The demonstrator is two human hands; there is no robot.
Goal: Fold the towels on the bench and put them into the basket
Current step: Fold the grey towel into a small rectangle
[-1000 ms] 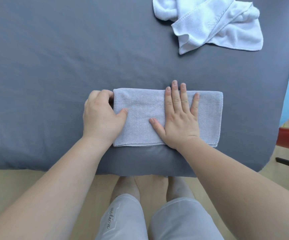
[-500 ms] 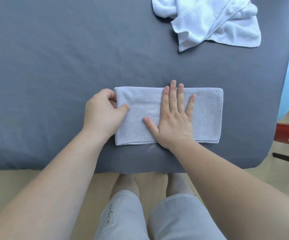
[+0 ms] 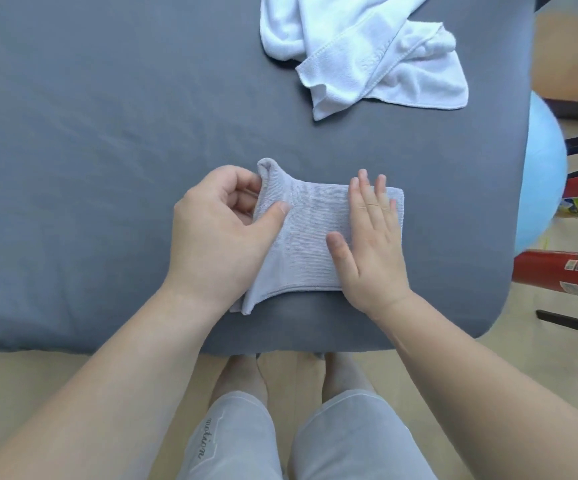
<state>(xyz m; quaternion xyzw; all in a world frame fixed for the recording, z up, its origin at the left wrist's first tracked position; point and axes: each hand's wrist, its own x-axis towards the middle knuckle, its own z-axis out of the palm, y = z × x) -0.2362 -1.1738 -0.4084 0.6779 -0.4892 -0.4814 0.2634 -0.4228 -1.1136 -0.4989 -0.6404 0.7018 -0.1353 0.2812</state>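
A small grey towel [image 3: 310, 233] lies folded near the front edge of the grey-covered bench [image 3: 107, 133]. My left hand [image 3: 216, 233] pinches the towel's left end between thumb and fingers and has raised it off the bench, folding it toward the right. My right hand [image 3: 370, 240] lies flat with straight fingers on the towel's right part and presses it down. A crumpled white towel [image 3: 367, 53] lies unfolded at the far right of the bench. No basket is in view.
A light blue ball [image 3: 540, 174] and red cylinders [image 3: 564, 271] stand on the floor to the right of the bench. Black bars [image 3: 573, 322] of a frame show at the right edge. My legs and feet are below the bench's front edge.
My left hand has lifted the grey towel's left end and carried it rightward. My right hand has slid toward the towel's right end. The visible towel is shorter.
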